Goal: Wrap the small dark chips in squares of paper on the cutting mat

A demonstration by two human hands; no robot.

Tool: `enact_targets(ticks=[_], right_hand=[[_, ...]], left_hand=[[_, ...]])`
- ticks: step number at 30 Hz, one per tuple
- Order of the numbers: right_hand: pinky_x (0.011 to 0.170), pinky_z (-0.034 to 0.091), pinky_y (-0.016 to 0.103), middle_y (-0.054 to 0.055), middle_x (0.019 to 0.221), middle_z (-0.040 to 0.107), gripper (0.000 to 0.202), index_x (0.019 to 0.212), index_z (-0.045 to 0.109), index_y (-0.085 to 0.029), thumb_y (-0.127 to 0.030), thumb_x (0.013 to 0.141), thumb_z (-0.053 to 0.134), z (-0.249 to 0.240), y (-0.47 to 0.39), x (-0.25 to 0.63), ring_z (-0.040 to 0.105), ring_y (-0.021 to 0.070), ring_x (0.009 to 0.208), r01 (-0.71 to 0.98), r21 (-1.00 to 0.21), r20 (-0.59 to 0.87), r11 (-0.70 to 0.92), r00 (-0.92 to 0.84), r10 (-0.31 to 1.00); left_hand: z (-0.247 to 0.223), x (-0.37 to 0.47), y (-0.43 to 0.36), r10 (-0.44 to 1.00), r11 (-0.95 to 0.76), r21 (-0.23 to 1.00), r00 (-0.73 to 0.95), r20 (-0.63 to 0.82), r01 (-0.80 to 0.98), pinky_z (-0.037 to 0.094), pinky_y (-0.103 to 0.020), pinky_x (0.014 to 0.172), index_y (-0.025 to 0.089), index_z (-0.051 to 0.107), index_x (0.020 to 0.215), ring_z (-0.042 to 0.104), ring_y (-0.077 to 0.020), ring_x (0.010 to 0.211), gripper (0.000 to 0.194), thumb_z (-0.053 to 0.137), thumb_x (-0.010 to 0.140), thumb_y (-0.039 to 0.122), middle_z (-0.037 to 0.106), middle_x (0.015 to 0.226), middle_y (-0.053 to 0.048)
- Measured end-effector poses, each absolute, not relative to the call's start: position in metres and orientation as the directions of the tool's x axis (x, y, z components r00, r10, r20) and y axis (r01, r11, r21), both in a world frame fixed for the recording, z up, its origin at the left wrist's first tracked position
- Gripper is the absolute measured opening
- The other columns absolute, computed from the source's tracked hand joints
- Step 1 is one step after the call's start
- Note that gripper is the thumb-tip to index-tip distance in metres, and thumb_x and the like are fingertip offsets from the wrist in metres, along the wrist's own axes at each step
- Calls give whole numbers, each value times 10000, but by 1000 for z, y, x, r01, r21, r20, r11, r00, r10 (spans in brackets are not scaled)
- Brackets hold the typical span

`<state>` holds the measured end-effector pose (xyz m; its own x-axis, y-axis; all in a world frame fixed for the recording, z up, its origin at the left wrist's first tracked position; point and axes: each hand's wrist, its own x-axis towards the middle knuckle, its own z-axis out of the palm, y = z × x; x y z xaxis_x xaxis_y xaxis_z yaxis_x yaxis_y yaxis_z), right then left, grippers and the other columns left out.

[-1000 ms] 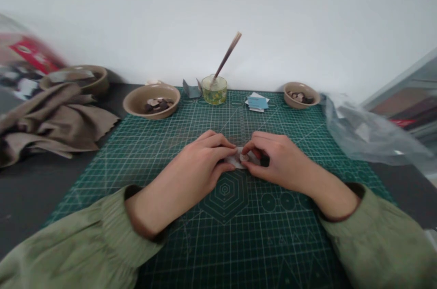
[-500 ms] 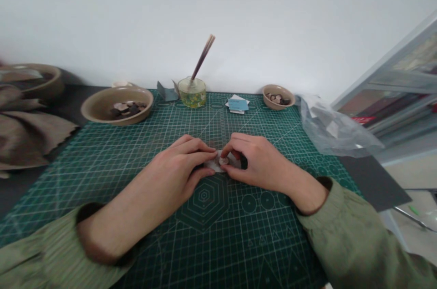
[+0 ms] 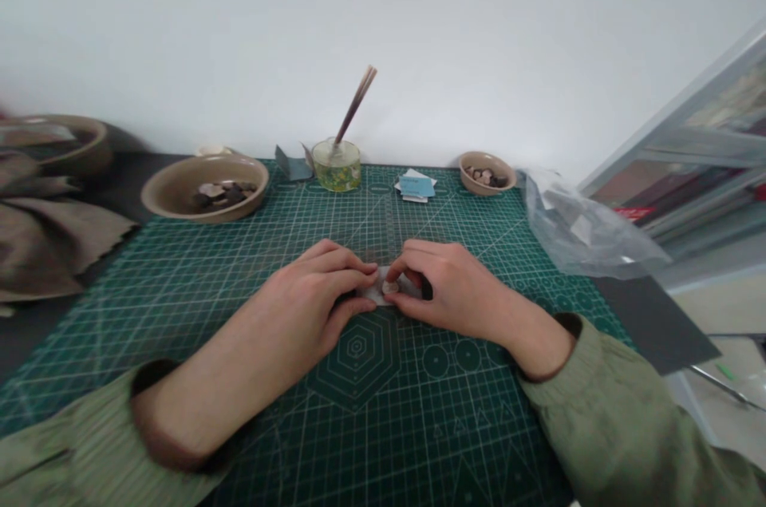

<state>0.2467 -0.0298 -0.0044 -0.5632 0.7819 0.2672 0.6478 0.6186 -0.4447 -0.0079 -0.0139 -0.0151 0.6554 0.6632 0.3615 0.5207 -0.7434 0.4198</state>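
A pale grey strip of paper or sandpaper (image 3: pixel 375 295) lies flat on the green cutting mat (image 3: pixel 359 427), directly in front of me. My left hand (image 3: pixel 320 283) presses the strip's left end down between thumb and fingers. On top of the strip is a small pale roundish piece (image 3: pixel 390 287), perhaps stone or wood. The fingertips and thumb of my right hand (image 3: pixel 440 283) pinch this piece against the strip. Fingers partly cover both the piece and the strip.
Two tan bowls, a larger one (image 3: pixel 161 189) and a smaller one (image 3: pixel 487 188), hold small chips. Between them stand a glass pot (image 3: pixel 337 176) with thin sticks, folded grey paper (image 3: pixel 292 165) and cards (image 3: pixel 417 186). Cloth (image 3: pixel 53 239) lies left, a plastic bag (image 3: pixel 574 231) right.
Both hands stay in almost the same place. My right hand keeps its pinch on the small piece, which has shifted very slightly on the strip. The whole view has dropped a little.
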Motion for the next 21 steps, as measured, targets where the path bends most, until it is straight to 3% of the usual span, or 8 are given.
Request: enact_targets(ticks=[21], right_hand=[[692, 426, 307, 11, 864, 660, 83, 1020, 734, -177, -238, 973, 767, -8, -29, 247, 589, 162, 743, 660, -421, 302, 622, -545, 782]], left_hand=[[-1, -4, -21, 687, -718, 416, 667, 288, 558, 619, -446, 1017, 204, 850, 1107, 682, -266, 1147, 113, 772, 1025, 210, 811, 1144, -64]])
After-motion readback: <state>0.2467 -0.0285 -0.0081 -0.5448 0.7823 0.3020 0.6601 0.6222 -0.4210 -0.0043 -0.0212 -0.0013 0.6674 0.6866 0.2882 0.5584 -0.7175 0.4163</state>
